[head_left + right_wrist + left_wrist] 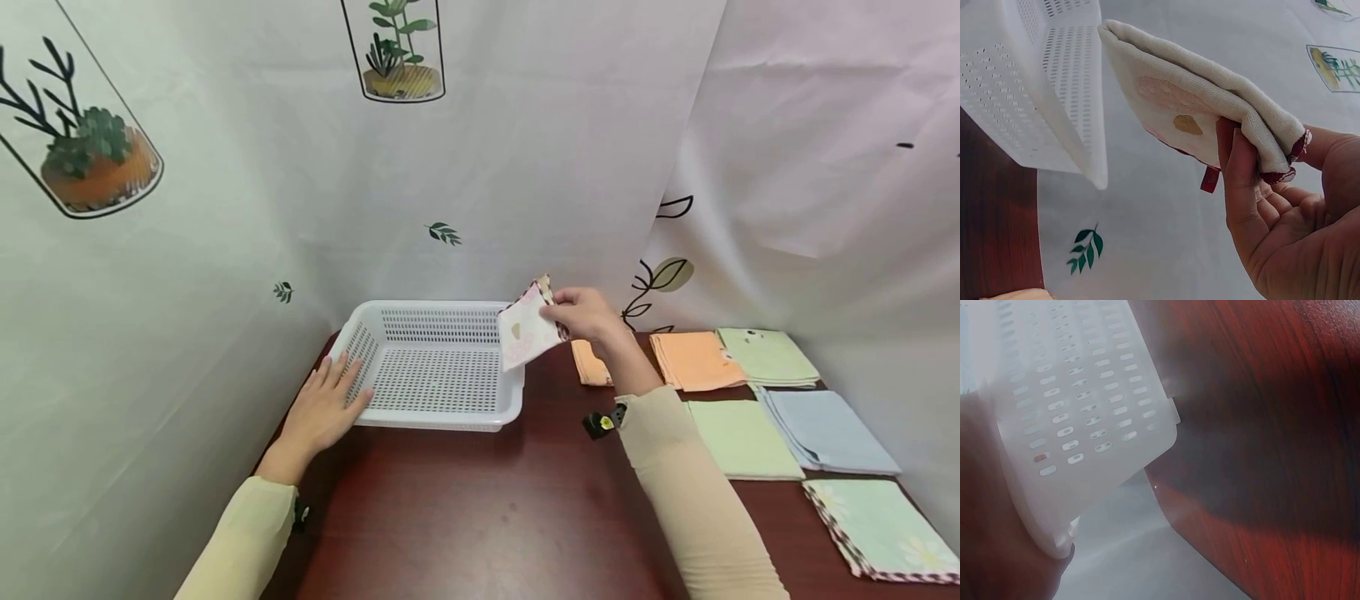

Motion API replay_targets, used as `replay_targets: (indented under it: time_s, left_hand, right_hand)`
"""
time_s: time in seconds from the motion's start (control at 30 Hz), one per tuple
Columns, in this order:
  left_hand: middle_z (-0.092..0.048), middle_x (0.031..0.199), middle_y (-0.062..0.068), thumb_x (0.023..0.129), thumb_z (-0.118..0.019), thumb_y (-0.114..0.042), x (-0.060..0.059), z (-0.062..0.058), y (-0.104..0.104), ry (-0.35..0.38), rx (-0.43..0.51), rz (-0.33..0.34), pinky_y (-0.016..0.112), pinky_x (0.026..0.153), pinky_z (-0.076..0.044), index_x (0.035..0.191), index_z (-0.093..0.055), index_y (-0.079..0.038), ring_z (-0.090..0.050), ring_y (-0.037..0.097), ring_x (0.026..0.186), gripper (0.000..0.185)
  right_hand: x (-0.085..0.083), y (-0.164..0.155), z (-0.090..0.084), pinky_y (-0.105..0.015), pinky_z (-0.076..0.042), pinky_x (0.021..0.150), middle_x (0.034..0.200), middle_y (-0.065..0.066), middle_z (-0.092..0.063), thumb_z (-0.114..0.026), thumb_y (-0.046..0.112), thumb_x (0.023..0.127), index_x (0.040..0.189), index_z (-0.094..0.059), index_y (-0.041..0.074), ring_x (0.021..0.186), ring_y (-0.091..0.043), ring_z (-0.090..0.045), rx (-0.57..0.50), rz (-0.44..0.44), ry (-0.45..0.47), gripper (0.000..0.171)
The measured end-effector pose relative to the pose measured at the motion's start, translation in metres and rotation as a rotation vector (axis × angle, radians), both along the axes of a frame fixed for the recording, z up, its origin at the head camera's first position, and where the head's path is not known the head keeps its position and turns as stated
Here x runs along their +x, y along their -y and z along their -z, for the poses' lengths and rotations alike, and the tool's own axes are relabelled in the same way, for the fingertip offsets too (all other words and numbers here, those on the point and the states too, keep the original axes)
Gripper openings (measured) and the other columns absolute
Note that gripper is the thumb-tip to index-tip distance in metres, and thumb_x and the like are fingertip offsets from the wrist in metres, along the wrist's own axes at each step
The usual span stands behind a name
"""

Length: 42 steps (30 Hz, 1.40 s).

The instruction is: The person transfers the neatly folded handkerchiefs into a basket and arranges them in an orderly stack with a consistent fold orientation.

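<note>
My right hand (581,314) pinches a folded cream cloth (527,328) with a pink print and dark red trim by one corner, holding it in the air above the right rim of a white perforated basket (435,367). In the right wrist view the folded cloth (1197,112) sits between thumb and fingers (1241,181), with the basket (1029,81) to its left. My left hand (324,408) rests flat with straight fingers against the basket's left wall. The left wrist view shows that basket wall (1079,419) up close. The basket holds nothing.
Folded cloths lie on the dark wooden table (480,508) at the right: orange ones (693,360), green ones (742,437), a blue stack (825,429) and a patterned one (881,529). A plant-printed curtain (480,167) closes off the back and sides.
</note>
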<state>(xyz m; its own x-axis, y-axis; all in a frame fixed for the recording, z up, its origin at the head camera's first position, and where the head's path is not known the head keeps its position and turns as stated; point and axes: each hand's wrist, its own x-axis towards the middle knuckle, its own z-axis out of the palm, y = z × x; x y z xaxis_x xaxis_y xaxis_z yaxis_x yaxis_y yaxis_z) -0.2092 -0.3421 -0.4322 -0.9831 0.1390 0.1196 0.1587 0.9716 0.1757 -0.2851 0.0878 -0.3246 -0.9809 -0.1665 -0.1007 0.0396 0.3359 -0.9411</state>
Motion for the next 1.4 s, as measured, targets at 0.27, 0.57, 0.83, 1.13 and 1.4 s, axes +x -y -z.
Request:
replay_targets:
  time_s: [0.27,0.57,0.83,1.13,1.4]
  left_hand:
    - [-0.017,0.166,0.025,0.105,-0.041,-0.053,-0.001,0.001,0.001,-0.003,-0.008,-0.003,0.064,0.121,-0.012,0.159,-0.029,-0.002,-0.009,0.048,0.153,0.075]
    - [-0.016,0.166,0.024,0.104,-0.04,-0.055,0.0,0.0,0.002,-0.005,-0.002,-0.008,0.064,0.122,-0.01,0.159,-0.029,-0.003,-0.009,0.048,0.153,0.076]
    - [-0.018,0.166,0.023,0.105,-0.039,-0.056,0.0,0.0,0.002,-0.007,0.002,-0.006,0.063,0.122,-0.011,0.159,-0.029,-0.003,-0.009,0.047,0.153,0.076]
    - [-0.019,0.166,0.024,0.105,-0.04,-0.054,0.002,0.0,0.004,-0.015,-0.005,-0.008,0.063,0.122,-0.012,0.158,-0.03,-0.003,-0.01,0.048,0.153,0.075]
    - [-0.019,0.166,0.023,0.104,-0.041,-0.054,0.001,0.001,0.003,-0.016,0.004,-0.01,0.063,0.122,-0.01,0.158,-0.031,-0.003,-0.01,0.047,0.153,0.075]
  right_hand:
    - [-0.007,0.019,0.0,-0.024,-0.053,0.061,0.09,-0.005,-0.066,-0.065,0.015,0.097,0.121,-0.065,-0.005,0.069,-0.011,-0.062,-0.002,-0.01,-0.002,0.032]
    - [-0.017,0.045,0.007,-0.021,-0.053,0.059,0.092,-0.008,-0.066,-0.066,0.012,0.095,0.123,-0.064,-0.007,0.068,-0.01,-0.062,-0.047,0.009,0.019,0.033]
    - [-0.02,0.063,0.013,-0.021,-0.055,0.058,0.091,-0.007,-0.066,-0.066,0.012,0.097,0.123,-0.064,-0.007,0.067,-0.01,-0.062,-0.096,0.028,0.074,0.032]
    - [-0.023,0.081,0.019,-0.023,-0.055,0.06,0.096,-0.009,-0.066,-0.067,0.014,0.096,0.125,-0.064,-0.003,0.071,-0.012,-0.062,-0.1,0.039,0.095,0.033]
    - [-0.026,0.095,0.029,-0.031,-0.061,0.074,0.111,-0.016,-0.068,-0.067,0.015,0.097,0.133,-0.061,-0.002,0.079,-0.015,-0.066,-0.121,0.036,0.126,0.041]
